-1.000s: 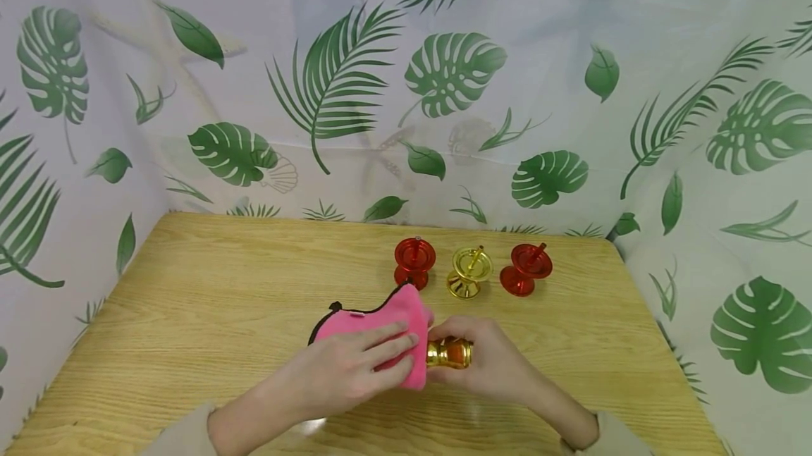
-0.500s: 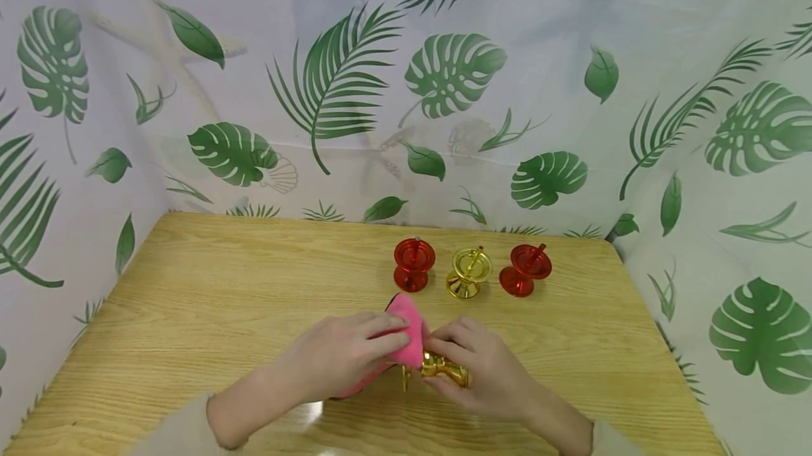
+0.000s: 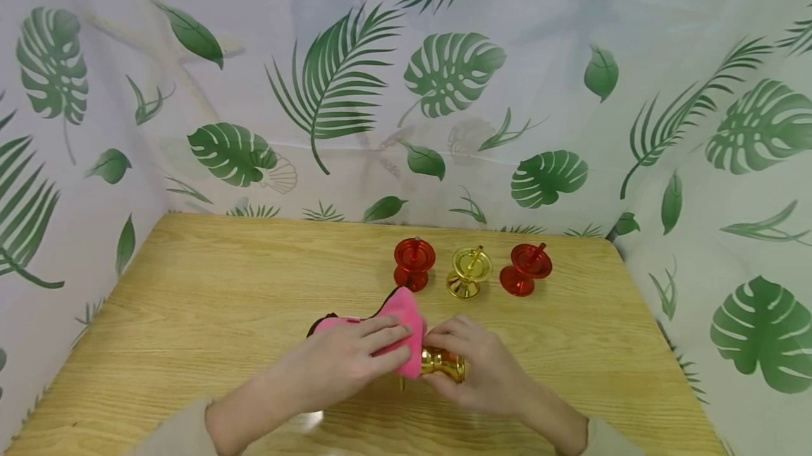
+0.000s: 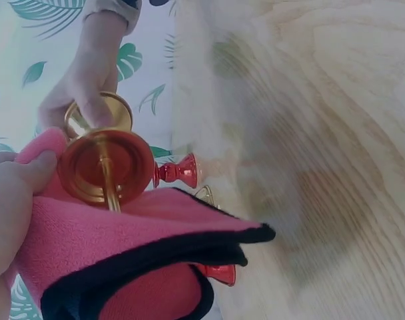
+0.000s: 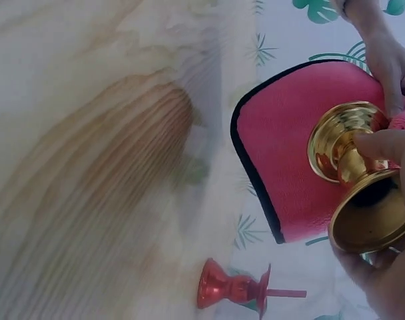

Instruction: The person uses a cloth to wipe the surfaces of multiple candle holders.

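My right hand (image 3: 485,368) grips a shiny gold candle holder (image 3: 443,363) by its stem and foot, tipped on its side above the table. A pink cloth (image 3: 406,325) with black edging is in my left hand (image 3: 345,361), pressed around the holder's dish. Seen from the left wrist, the candle holder's round dish (image 4: 89,170) and centre spike point toward the camera, and the cloth (image 4: 122,233) wraps beside them. In the right wrist view the hollow foot (image 5: 372,217) faces the camera, while the cloth (image 5: 289,147) spreads behind the dish.
Three candle holders stand upright in a row farther back on the wooden table (image 3: 222,280): a red one (image 3: 414,262), a gold one (image 3: 469,273) and another red one (image 3: 525,269). A leaf-printed white curtain (image 3: 355,181) encloses the back and sides.
The cloth dipped and folded down half a second ago, and now its upper corner stands raised again. The held candle holder has shifted slightly left and down over the second. Both hands keep their hold.
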Demonstrator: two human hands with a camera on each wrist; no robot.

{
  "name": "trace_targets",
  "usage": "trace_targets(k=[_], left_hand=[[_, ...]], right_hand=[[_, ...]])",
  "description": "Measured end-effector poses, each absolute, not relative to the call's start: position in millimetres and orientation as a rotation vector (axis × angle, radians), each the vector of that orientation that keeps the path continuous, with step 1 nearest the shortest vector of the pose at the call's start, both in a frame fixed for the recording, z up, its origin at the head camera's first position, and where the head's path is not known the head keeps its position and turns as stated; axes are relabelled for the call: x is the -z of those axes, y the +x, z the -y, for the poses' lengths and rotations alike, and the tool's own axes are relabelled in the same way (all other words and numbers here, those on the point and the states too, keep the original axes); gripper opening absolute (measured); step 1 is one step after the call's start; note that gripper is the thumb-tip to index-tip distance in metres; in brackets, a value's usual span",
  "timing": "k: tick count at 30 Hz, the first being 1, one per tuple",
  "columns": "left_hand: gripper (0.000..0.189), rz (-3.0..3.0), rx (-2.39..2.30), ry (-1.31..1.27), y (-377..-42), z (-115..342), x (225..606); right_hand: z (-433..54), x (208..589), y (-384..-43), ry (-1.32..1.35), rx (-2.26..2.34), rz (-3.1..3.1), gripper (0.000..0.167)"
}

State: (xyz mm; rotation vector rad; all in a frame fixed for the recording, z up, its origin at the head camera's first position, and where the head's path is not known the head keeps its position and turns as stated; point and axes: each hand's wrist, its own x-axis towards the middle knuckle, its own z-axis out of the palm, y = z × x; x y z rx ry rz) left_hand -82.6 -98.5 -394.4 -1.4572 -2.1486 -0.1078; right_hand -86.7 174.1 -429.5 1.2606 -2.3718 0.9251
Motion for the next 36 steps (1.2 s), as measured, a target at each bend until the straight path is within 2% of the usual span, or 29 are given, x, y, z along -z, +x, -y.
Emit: trace_targets(k=[7, 12, 21, 28, 32, 36], left_hand=[[0.024, 1.976, -0.129, -1.456, -74.7, 99.1, 397.9], [0.025, 2.0, -0.149, -1.473, -72.0, 101.2, 398.0], [0.039, 2.167, 0.302, -1.381, -78.0, 102.2, 396.0], [0.035, 2.33, 0.744, -1.171, -85.7, 114.7, 399.0], [0.025, 2.359, 0.927, -0.999, -89.1, 120.0, 400.1], [0.021, 2.363, 1.015, -0.817, -90.3, 123.4, 402.9]], right_hand=[[-170.9, 429.8, -84.1, 1.006, -1.19, 2.62, 0.035], [-169.8, 432.9, -84.5, 0.991, -1.224, 2.625, 0.034], [-172.3, 435.5, -83.4, 1.117, -1.219, 2.497, 0.037], [-176.6, 435.0, -79.6, 1.127, -1.323, 2.392, 0.042], [-178.7, 434.4, -77.8, 1.042, -1.473, 2.341, 0.043], [-179.3, 431.2, -75.2, 0.827, -1.61, 2.363, 0.041]])
